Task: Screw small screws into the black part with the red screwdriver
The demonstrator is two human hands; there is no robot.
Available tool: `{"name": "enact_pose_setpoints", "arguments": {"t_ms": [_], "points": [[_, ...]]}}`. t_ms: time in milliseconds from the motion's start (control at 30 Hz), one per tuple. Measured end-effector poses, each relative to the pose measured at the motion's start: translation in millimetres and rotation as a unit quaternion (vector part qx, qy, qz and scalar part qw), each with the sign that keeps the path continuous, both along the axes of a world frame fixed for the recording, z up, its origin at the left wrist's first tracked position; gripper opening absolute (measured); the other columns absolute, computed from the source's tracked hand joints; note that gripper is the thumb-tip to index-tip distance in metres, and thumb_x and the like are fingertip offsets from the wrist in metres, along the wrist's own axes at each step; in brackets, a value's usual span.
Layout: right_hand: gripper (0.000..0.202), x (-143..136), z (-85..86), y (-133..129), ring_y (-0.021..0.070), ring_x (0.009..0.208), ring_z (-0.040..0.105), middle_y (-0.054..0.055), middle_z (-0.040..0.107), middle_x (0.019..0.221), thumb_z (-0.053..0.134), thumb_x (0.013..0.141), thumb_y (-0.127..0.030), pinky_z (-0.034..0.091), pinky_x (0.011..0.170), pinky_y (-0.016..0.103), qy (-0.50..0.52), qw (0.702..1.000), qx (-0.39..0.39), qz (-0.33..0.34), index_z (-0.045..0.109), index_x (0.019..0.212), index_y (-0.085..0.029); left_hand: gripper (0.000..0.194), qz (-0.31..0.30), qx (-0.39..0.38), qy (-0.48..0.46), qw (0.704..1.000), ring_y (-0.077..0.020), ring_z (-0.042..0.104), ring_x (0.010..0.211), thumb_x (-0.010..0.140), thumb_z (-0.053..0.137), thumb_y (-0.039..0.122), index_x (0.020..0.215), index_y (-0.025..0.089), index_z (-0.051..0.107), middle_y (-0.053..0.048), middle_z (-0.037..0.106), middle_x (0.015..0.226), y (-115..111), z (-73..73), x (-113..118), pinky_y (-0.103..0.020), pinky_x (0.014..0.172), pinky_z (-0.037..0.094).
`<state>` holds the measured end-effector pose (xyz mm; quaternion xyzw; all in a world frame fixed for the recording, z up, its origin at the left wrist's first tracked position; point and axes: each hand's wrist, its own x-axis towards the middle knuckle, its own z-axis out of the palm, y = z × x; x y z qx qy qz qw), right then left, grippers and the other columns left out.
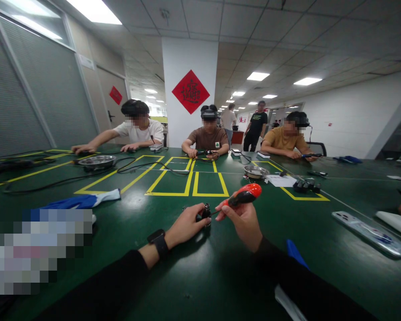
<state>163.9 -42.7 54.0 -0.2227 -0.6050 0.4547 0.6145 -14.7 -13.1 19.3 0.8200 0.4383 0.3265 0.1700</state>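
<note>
My left hand (187,223) is closed around a small black part with a metal end (206,210), holding it just above or on the green table. In my right hand (245,220) is a screwdriver (245,195) with a red and black handle, gripped in the fingers and tilted. Its thin shaft points left and its tip meets the side of the black part, or comes very close to it. Fingers hide much of the part, so its exact kind does not show.
The green table (173,285) bears yellow tape rectangles. Blue-and-white gloves (76,200) lie left, a phone (370,234) right. Farther off are metal bowls (255,172), a white paper (281,180), several black parts (305,186) and cables. Three people sit opposite, hands on the table.
</note>
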Motion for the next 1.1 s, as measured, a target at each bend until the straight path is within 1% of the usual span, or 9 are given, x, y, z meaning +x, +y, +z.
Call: {"name": "enact_pose_setpoints", "arguments": {"t_ms": [200, 267, 367, 500, 600, 700, 800, 900, 1100], "points": [[0.027, 1, -0.9, -2, 0.0125, 0.063, 0.063, 0.003, 0.065, 0.091, 0.051, 0.084, -0.028, 0.051, 0.066, 0.031, -0.004, 1.0, 0.016, 0.019, 0.045, 0.11, -0.021, 0.019, 0.0, 0.002, 0.002, 1.0, -0.0143, 0.049, 0.068, 0.08, 0.053, 0.036, 0.082, 0.017, 0.053, 0.001, 0.057, 0.077, 0, 0.5, -1, -0.025, 0.062, 0.035], [0.025, 2, -1.8, 0, 0.0112, 0.058, 0.062, 0.004, 0.065, 0.093, 0.052, 0.084, -0.028, 0.05, 0.059, 0.028, -0.013, 1.0, 0.005, 0.001, 0.047, 0.107, -0.02, 0.02, -0.001, 0.002, 0.0, 1.0, -0.0142, 0.049, 0.068, 0.08, 0.053, 0.036, 0.082, 0.017, 0.053, 0.001, 0.057, 0.077, -1, 0.2, -1, -0.025, 0.062, 0.035], [0.021, 2, -1.6, 4, 0.0098, 0.048, 0.057, 0.003, 0.067, 0.083, 0.06, 0.079, -0.027, 0.046, 0.049, 0.025, -0.011, 0.999, -0.009, -0.029, 0.048, 0.095, -0.019, 0.019, -0.003, -0.001, 0.0, 1.0, -0.014, 0.049, 0.068, 0.08, 0.053, 0.036, 0.081, 0.017, 0.052, 0.001, 0.057, 0.076, -1, -0.3, -1, -0.025, 0.062, 0.035], [0.022, 1, -1.2, 7, 0.0104, 0.045, 0.056, -0.001, 0.066, 0.07, 0.064, 0.076, -0.025, 0.045, 0.046, 0.023, -0.002, 1.0, -0.004, -0.025, 0.044, 0.082, -0.02, 0.019, -0.002, -0.001, -0.002, 1.0, -0.0139, 0.049, 0.068, 0.08, 0.053, 0.036, 0.078, 0.017, 0.05, 0.001, 0.056, 0.075, 0, -0.4, -1, -0.025, 0.062, 0.035], [0.023, 1, -3.0, 6, 0.0106, 0.05, 0.059, -0.003, 0.064, 0.072, 0.059, 0.08, -0.025, 0.047, 0.052, 0.025, 0.022, 1.0, 0.0, -0.007, 0.043, 0.096, -0.022, 0.02, -0.003, -0.004, -0.001, 1.0, -0.0138, 0.049, 0.067, 0.08, 0.054, 0.036, 0.079, 0.017, 0.05, 0.001, 0.056, 0.075, -1, 0.3, -1, -0.025, 0.062, 0.035], [0.028, 1, -4.0, 3, 0.0122, 0.059, 0.062, 0.001, 0.065, 0.087, 0.049, 0.086, -0.026, 0.05, 0.061, 0.029, 0.031, 0.999, 0.0, 0.021, 0.039, 0.112, -0.023, 0.019, -0.005, -0.005, 0.0, 1.0, -0.0138, 0.049, 0.067, 0.08, 0.053, 0.036, 0.08, 0.017, 0.051, 0.001, 0.057, 0.076, -1, 0.6, -1, -0.024, 0.062, 0.035], [0.034, 0, -3.3, 1, 0.0118, 0.061, 0.063, 0.005, 0.064, 0.1, 0.048, 0.086, -0.026, 0.051, 0.062, 0.03, 0.02, 1.0, 0.007, 0.013, 0.037, 0.118, -0.024, 0.019, -0.004, -0.002, -0.001, 1.0, -0.0139, 0.049, 0.068, 0.08, 0.054, 0.036, 0.081, 0.017, 0.051, 0.001, 0.057, 0.076, -1, 0.2, -1, -0.025, 0.062, 0.035], [0.035, 0, -3.2, 2, 0.0101, 0.054, 0.062, 0.005, 0.064, 0.101, 0.054, 0.083, -0.026, 0.052, 0.057, 0.028, 0.012, 1.0, 0.006, -0.013, 0.038, 0.115, -0.025, 0.02, -0.002, -0.001, 0.0, 1.0, -0.0141, 0.049, 0.068, 0.08, 0.053, 0.037, 0.081, 0.017, 0.051, 0.001, 0.057, 0.076, -1, -0.2, -1, -0.025, 0.062, 0.036], [0.024, 0, -5.5, 8, 0.0093, 0.051, 0.059, 0.001, 0.065, 0.087, 0.065, 0.075, -0.022, 0.051, 0.053, 0.025, 0.015, 0.999, 0.01, -0.042, 0.044, 0.088, -0.021, 0.02, -0.001, 0.0, 0.001, 1.0, -0.0146, 0.05, 0.068, 0.08, 0.053, 0.037, 0.081, 0.017, 0.051, 0.0, 0.057, 0.077, -2, 1.0, -1, -0.025, 0.063, 0.036]]}}
